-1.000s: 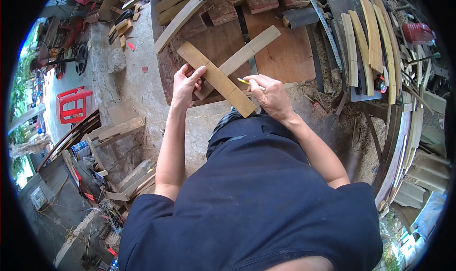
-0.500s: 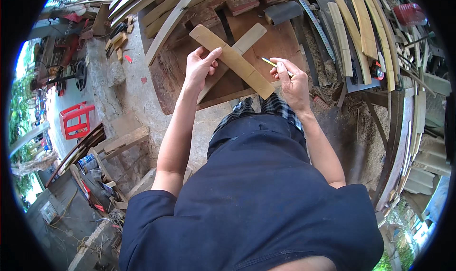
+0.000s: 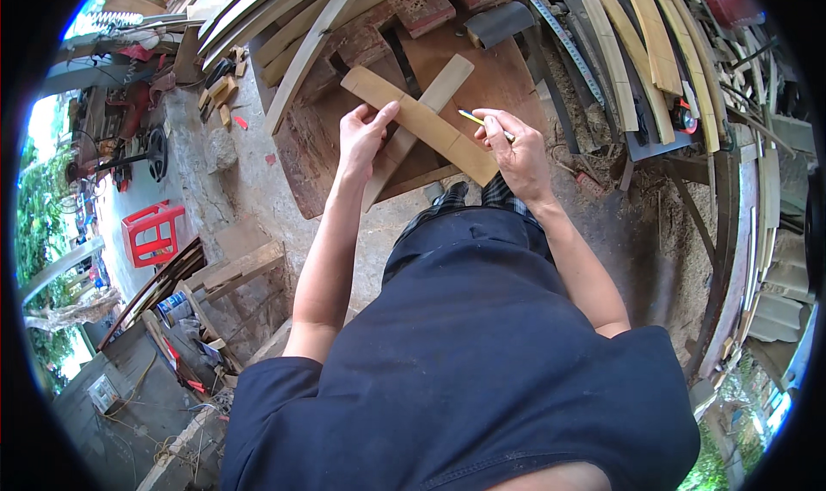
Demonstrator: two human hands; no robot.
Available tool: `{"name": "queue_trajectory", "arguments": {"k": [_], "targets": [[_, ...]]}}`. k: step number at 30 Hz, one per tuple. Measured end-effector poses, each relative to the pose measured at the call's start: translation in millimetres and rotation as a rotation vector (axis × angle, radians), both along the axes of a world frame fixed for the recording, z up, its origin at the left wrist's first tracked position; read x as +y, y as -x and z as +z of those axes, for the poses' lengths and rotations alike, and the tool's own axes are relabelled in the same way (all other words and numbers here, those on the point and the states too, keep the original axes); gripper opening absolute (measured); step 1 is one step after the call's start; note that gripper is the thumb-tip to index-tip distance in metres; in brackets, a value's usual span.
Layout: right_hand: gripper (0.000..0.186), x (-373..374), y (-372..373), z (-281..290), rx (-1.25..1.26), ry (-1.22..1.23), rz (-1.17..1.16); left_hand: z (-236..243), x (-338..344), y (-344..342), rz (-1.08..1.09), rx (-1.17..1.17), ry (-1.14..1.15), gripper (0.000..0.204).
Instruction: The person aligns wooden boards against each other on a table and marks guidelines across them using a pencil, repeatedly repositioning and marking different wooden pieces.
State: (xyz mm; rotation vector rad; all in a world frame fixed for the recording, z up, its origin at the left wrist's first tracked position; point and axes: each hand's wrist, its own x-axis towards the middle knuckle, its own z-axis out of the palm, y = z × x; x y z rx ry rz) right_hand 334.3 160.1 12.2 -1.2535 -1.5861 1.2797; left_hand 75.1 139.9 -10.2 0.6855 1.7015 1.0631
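My left hand (image 3: 366, 135) grips a light-brown flat wooden board (image 3: 422, 124) near its far left end, thumb on top and fingers underneath. Thin cross lines mark the board's face. In my right hand (image 3: 518, 154) a yellow pencil (image 3: 472, 116) is pinched, its dark tip pointing left, just above the board's right-hand part. The knuckles overlap the board's near right end; whether they touch it cannot be seen. Under the board, a paler wooden strip (image 3: 449, 83) crosses it like an X. My left fingertips are hidden, so their contact with this strip is unclear.
Below is a worn reddish-brown wooden work surface (image 3: 509, 71), with a dark curved sheet (image 3: 501, 24) at its far side. Long curved wood strips (image 3: 651, 39) lie at the right. A long slat (image 3: 303, 65) leans at the left. Further left stands a red plastic stool (image 3: 155, 234).
My right hand and the pencil have moved left and closer to the board, now overlapping its near end. My left hand keeps its grip. The whole view has shifted slightly.
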Motion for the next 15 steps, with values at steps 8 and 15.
{"name": "queue_trajectory", "arguments": {"k": [8,15], "targets": [[0.028,-4,-5,-10,0.013,-0.026,-0.01,13,-9,-8,0.009,-0.088,0.042,0.026],[0.029,-9,-4,-2,-0.007,-0.005,-0.015,4,-8,-6,0.078,-0.199,0.001,0.025]]}}
